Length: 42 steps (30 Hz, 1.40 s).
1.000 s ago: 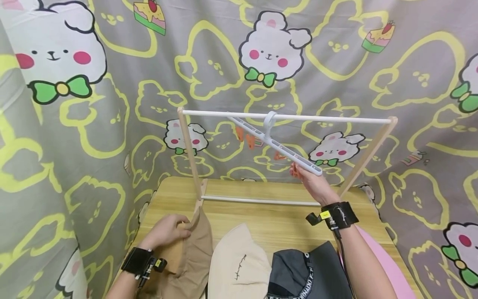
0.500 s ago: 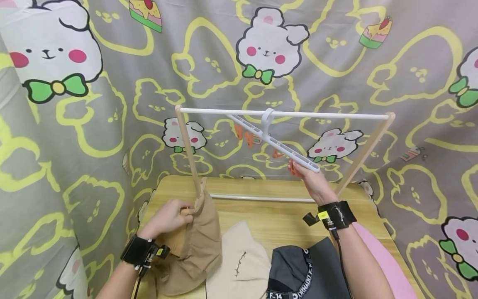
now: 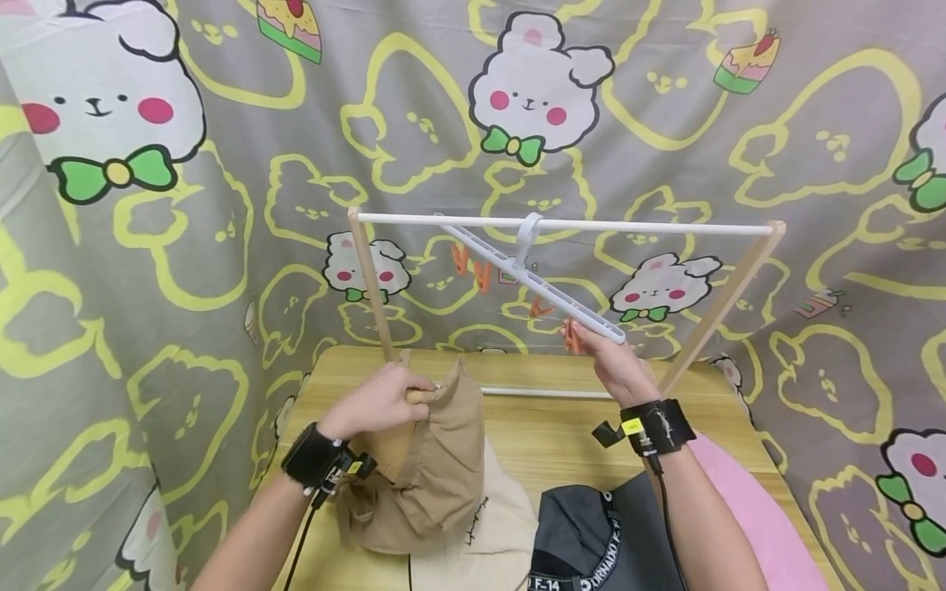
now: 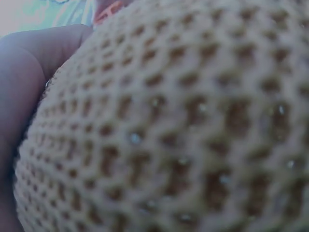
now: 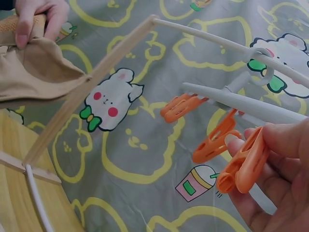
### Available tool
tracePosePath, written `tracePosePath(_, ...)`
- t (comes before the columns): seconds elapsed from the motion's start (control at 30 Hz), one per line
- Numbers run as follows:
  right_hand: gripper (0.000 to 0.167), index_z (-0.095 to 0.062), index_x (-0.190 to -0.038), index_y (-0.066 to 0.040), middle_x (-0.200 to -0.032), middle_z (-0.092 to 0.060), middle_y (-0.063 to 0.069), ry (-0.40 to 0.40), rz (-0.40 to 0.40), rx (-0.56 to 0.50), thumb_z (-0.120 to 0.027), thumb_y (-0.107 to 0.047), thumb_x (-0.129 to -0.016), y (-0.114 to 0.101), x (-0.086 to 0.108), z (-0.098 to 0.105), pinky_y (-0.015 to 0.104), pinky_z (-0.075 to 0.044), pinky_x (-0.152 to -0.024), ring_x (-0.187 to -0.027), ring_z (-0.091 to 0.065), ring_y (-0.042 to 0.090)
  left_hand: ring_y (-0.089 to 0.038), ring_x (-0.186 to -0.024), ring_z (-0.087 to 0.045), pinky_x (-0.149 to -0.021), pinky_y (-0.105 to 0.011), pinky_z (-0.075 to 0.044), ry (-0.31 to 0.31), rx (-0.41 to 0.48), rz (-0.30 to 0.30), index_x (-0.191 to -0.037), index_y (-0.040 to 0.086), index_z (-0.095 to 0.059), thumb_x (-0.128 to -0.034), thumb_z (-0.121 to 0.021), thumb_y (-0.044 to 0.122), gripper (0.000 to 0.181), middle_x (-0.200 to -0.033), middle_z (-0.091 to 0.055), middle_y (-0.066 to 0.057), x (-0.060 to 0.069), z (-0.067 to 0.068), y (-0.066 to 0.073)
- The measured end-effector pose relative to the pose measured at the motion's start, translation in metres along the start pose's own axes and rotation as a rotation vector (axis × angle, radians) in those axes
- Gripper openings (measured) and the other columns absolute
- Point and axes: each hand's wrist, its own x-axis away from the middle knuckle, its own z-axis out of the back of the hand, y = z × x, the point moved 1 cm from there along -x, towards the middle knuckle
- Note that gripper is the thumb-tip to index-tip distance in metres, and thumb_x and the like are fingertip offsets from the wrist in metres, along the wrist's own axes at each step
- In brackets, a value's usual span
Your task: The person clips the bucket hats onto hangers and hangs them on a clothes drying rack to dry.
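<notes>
Standing on a wooden table (image 3: 550, 447), the rack (image 3: 650, 226) fronts a rabbit-print curtain (image 3: 443, 90).

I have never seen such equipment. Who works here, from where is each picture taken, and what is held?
A person works here, bare-handed. The widest picture comes from a camera on the head; the others from small black cameras strapped to the wrists. The left hand holds a brown cloth hat. The right hand pinches an orange plastic clip on a pale-blue plastic hanger, hooked over the white bar of a wooden rack. On the wooden table lie a cream cloth hat, a dark grey fabric cap with white lettering, and a curved pink thing, partly hidden.
</notes>
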Motion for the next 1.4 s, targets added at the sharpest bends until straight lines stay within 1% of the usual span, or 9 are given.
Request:
tracePosePath(0.17, 0.018, -0.074, -0.103, -0.021, -0.095, -0.074, -0.007, -0.011, 0.026, -0.019, -0.058, -0.021, -0.109, 0.003, -0.002, -0.004, 0.042, -0.025, -0.105, -0.086, -0.064, 0.01, -0.003, -0.063, -0.045, -0.074, -0.031, -0.043, -0.026, -0.025, -0.031, -0.099, 0.019, -0.078, -0.0864, -0.071, 0.015, 0.015, -0.075, -0.057, 0.014, -0.019, -0.006, 0.013)
tracePosePath(0.27, 0.019, -0.074, -0.101, -0.02, -0.091, -0.072, -0.006, -0.015, 0.039, -0.026, -0.056, -0.021, -0.109, 0.004, -0.002, -0.007, 0.041, -0.026, -0.104, -0.083, -0.062, 0.011, -0.005, -0.068, -0.049, -0.078, -0.031, -0.045, -0.046, -0.024, -0.036, -0.104, 0.018, -0.08, -0.0862, -0.071, 0.016, 0.02, -0.082, -0.063, 0.013, -0.031, -0.01, 0.02)
tracePosePath(0.37, 0.02, -0.073, -0.1, -0.019, -0.089, -0.072, -0.006, -0.015, 0.045, -0.029, -0.056, -0.02, -0.109, 0.006, -0.003, -0.01, 0.041, -0.027, -0.103, -0.081, -0.062, 0.012, -0.004, -0.06, -0.04, -0.063, -0.026, -0.039, -0.08, -0.031, -0.065, -0.095, 0.017, -0.077, -0.0862, -0.069, 0.015, 0.012, -0.072, -0.05, 0.011, -0.044, -0.017, 0.024)
tracePosePath(0.47, 0.02, -0.074, -0.101, -0.02, -0.089, -0.072, -0.007, -0.02, 0.053, -0.029, -0.055, -0.019, -0.109, 0.008, -0.004, -0.011, 0.04, -0.028, -0.101, -0.081, -0.063, 0.011, -0.003, -0.056, -0.03, -0.058, -0.023, -0.03, -0.103, -0.059, -0.114, -0.083, 0.017, -0.069, -0.0856, -0.069, 0.014, 0.004, -0.065, -0.035, 0.01, -0.057, -0.024, 0.028)
tracePosePath(0.63, 0.021, -0.075, -0.102, -0.021, -0.092, -0.074, -0.007, 0.008, 0.055, -0.056, -0.056, -0.016, -0.109, 0.011, -0.005, -0.012, 0.037, -0.031, -0.1, -0.084, -0.065, 0.011, -0.002, -0.058, -0.031, -0.059, -0.022, -0.031, -0.137, -0.069, -0.179, -0.075, 0.019, -0.059, -0.0855, -0.07, 0.013, 0.016, -0.064, -0.035, 0.011, -0.079, -0.034, 0.036)
tracePosePath(0.73, 0.021, -0.076, -0.102, -0.022, -0.094, -0.075, -0.006, 0.025, 0.058, -0.065, -0.057, -0.016, -0.108, 0.013, -0.005, -0.013, 0.036, -0.03, -0.101, -0.085, -0.066, 0.011, -0.002, -0.057, -0.032, -0.059, -0.022, -0.032, -0.149, -0.069, -0.199, -0.075, 0.019, -0.061, -0.0856, -0.071, 0.014, 0.016, -0.063, -0.034, 0.012, -0.091, -0.039, 0.038)
tracePosePath(1.13, 0.021, -0.076, -0.108, -0.028, -0.103, -0.076, -0.011, 0.016, 0.04, -0.052, -0.057, -0.018, -0.109, 0.022, -0.01, -0.014, 0.041, -0.019, -0.113, -0.104, -0.068, 0.009, -0.005, -0.058, -0.032, -0.06, -0.023, -0.029, -0.184, -0.063, -0.209, -0.074, 0.02, -0.062, -0.0866, -0.072, 0.015, 0.017, -0.064, -0.037, 0.01, -0.128, -0.049, 0.048)
tracePosePath(1.3, 0.02, -0.076, -0.107, -0.026, -0.105, -0.076, -0.01, 0.012, 0.034, -0.054, -0.057, -0.02, -0.109, 0.025, -0.012, -0.015, 0.038, -0.022, -0.112, -0.106, -0.069, 0.01, -0.004, -0.061, -0.043, -0.061, -0.021, -0.036, -0.175, -0.077, -0.195, -0.076, 0.02, -0.068, -0.0865, -0.074, 0.017, 0.013, -0.068, -0.051, 0.012, -0.138, -0.05, 0.049)
tracePosePath(1.4, 0.017, -0.075, -0.109, -0.022, -0.106, -0.076, -0.008, 0.002, 0.044, -0.065, -0.058, -0.022, -0.109, 0.027, -0.013, -0.014, 0.041, -0.019, -0.115, -0.108, -0.068, 0.011, -0.004, -0.061, -0.045, -0.061, -0.022, -0.039, -0.167, -0.08, -0.171, -0.079, 0.021, -0.071, -0.0867, -0.075, 0.017, 0.01, -0.069, -0.055, 0.011, -0.143, -0.049, 0.048)
